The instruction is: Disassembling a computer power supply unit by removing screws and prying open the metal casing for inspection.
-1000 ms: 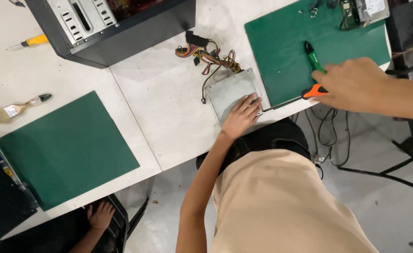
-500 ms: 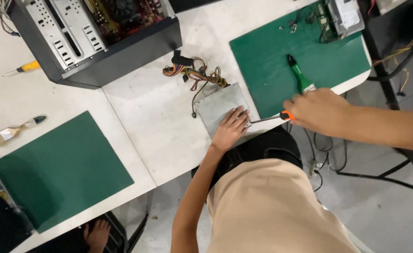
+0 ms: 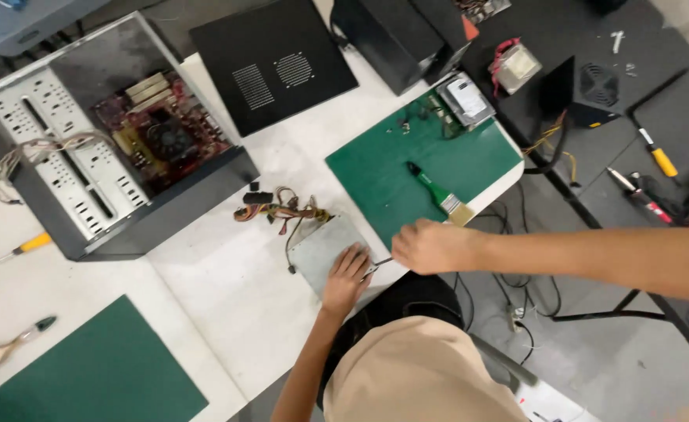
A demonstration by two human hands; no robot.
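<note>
Counted from the left edge: two green mats, one near mat [image 3: 87,367] at lower left and one far mat [image 3: 407,168] right of centre. Two brushes, a pale-bristled brush [image 3: 8,348] beside the near mat and a green-handled brush [image 3: 438,191] lying on the far mat. One yellow-handled screwdriver [image 3: 28,246] on the white table [image 3: 219,289], just left of the one open computer case [image 3: 118,141] with its red board showing. One black side panel [image 3: 270,70] behind the case. One grey power supply box [image 3: 325,250] at the table's near edge, its bundle of coloured wires [image 3: 278,211] trailing toward the case.

Left hand [image 3: 348,273] spread flat, fingers apart, pressed on the near right corner of the power supply box. Right hand [image 3: 430,246] curled tight around a screwdriver, handle hidden in the fist, thin metal shaft [image 3: 382,262] pointing left with its tip at the box's edge, just beside the left fingertips.

Further right, on the dark bench [image 3: 672,133]: several more hand tools, exact count unclear.
</note>
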